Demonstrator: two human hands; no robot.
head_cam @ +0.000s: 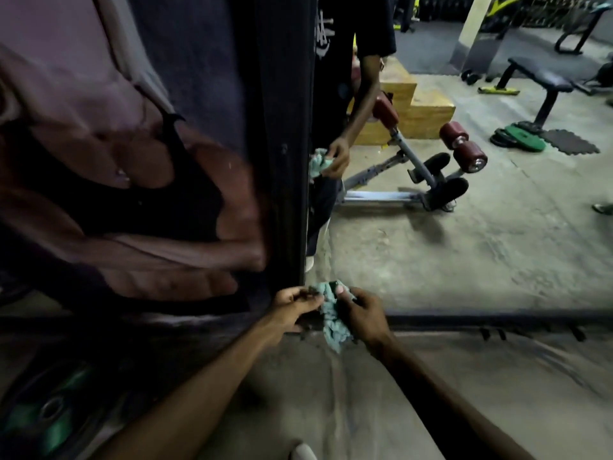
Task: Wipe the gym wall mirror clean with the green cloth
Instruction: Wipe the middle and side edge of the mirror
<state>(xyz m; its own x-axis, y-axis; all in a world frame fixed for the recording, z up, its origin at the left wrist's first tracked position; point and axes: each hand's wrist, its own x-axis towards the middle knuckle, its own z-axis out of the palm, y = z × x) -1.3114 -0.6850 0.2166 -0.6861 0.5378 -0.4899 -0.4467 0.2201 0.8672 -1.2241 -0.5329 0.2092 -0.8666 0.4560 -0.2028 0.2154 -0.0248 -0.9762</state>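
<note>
Green cloth (332, 323) gripped by right hand (362, 313), left hand (292, 309).

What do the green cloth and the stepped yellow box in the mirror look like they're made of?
The green cloth: soft fabric, matte; it hangs limp, crumpled, fuzzy-edged. The stepped yellow box: probably bare wood or plywood, with flat tan faces and sharp corners; too blurred to confirm grain.

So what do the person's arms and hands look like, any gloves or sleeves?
No gloves on the left hand or right hand, and both forearms are bare, with no sleeves, watch or bands showing. In the mirror, the reflection wears a dark short-sleeved top.
</note>
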